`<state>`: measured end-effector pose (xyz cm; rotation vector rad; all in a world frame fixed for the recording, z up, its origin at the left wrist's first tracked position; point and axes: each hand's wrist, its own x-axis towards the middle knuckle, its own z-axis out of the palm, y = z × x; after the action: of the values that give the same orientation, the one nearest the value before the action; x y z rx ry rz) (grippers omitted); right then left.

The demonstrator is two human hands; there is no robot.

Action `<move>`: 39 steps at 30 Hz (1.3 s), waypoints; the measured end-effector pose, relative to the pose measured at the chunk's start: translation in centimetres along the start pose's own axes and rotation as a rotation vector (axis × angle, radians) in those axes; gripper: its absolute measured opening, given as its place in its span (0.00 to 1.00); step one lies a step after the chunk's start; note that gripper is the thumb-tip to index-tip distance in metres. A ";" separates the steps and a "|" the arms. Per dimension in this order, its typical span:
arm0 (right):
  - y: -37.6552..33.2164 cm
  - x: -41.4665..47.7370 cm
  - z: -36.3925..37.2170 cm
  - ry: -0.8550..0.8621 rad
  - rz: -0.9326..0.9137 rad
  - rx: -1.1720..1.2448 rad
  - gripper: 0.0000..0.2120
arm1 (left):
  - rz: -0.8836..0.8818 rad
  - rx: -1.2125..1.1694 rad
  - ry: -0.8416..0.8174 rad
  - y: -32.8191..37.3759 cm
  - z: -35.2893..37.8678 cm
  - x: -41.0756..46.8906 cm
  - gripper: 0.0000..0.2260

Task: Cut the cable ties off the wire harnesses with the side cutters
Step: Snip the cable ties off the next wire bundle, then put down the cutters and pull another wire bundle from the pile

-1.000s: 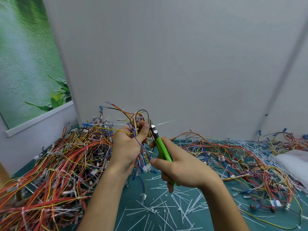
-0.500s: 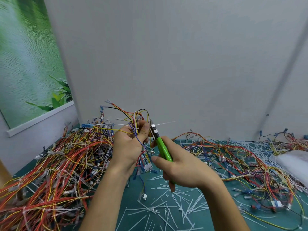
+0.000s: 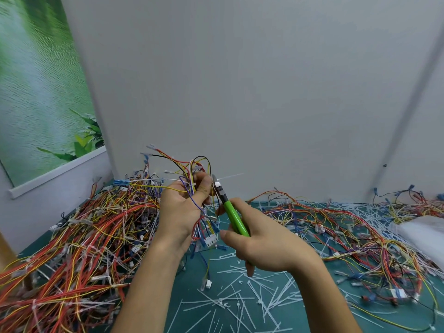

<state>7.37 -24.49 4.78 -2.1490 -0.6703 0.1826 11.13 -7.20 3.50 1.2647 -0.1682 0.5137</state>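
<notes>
Left: heaped wire harnesses [image 3: 79, 236] block that whole side.
Centre: green mat [image 3: 192, 284] passable, littered only with flat cut ties [image 3: 240, 296].
Right: looser harness tangle [image 3: 348, 227] sprawls across.
Behind: wall [image 3: 240, 92] close.

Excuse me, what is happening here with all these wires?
A person is freeing bundled wires. The left hand holds one small harness up above the table. The right hand holds green side cutters, their tip at a white cable tie on that harness. Cut ties lie on the table, between big harness piles.
</notes>
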 end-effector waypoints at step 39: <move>12.4 5.9 6.4 -0.103 0.672 -0.637 0.47 | -0.108 -0.006 -0.178 0.3 0.4 -0.7 0.02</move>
<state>15.02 -23.01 -8.21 -2.9399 -0.0144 0.4899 10.45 -7.65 3.64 1.3055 -0.2490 0.3074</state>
